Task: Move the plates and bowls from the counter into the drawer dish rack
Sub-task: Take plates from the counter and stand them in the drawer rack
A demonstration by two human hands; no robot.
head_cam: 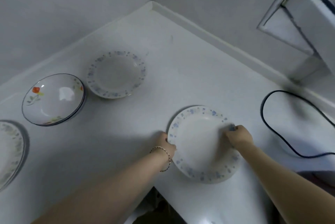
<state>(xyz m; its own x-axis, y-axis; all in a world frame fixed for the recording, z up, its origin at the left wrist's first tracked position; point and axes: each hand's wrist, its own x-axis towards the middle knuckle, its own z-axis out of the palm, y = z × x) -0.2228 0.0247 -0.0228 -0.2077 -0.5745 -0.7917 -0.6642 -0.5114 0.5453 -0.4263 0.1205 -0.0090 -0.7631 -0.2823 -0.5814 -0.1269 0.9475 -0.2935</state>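
Note:
A white plate with a blue floral rim (197, 140) lies near the front edge of the white counter (181, 71). My left hand (167, 144) grips its left rim and my right hand (238, 135) grips its right rim. Farther back sits a second blue-rimmed plate (116, 74). To its left stands a stack of bowls with a red flower pattern (53, 98). Another stack of floral plates (9, 151) is cut off by the left edge. The drawer dish rack is not in view.
A black cable (272, 127) loops over the counter at the right. Walls meet in a corner behind the counter (151, 4). A window frame (293, 24) stands at the upper right. A dark gap (155, 205) opens below the counter's front edge.

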